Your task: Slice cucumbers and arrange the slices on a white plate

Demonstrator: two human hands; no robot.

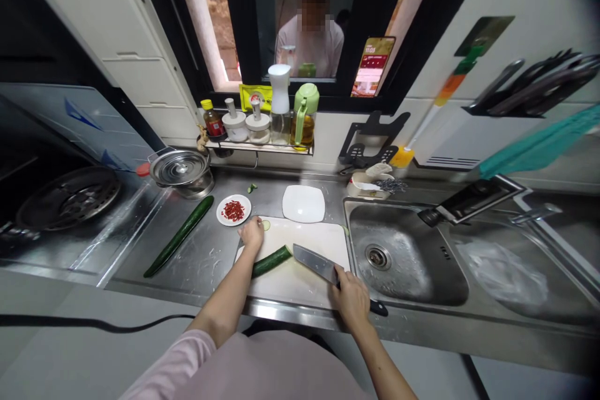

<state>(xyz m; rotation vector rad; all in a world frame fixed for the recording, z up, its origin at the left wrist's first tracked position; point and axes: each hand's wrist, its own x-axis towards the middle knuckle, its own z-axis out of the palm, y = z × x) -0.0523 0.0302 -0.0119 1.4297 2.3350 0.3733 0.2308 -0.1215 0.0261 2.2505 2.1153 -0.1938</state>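
Observation:
A cut cucumber (272, 260) lies on the white cutting board (304, 275). My right hand (350, 297) is closed round the black handle of a cleaver (315, 262), whose blade tip rests by the cucumber's cut end. My left hand (252, 232) sits at the board's far left corner, fingers curled, next to a cucumber slice (266, 224); I cannot make out whether it holds anything. A whole cucumber (180, 234) lies on the steel counter to the left.
A small plate of chopped red chili (233, 209) and an empty white square plate (304, 203) stand behind the board. The sink (403, 256) is on the right, a lidded pot (180, 170) and stove on the left, and a condiment rack (260, 131) stands under the window.

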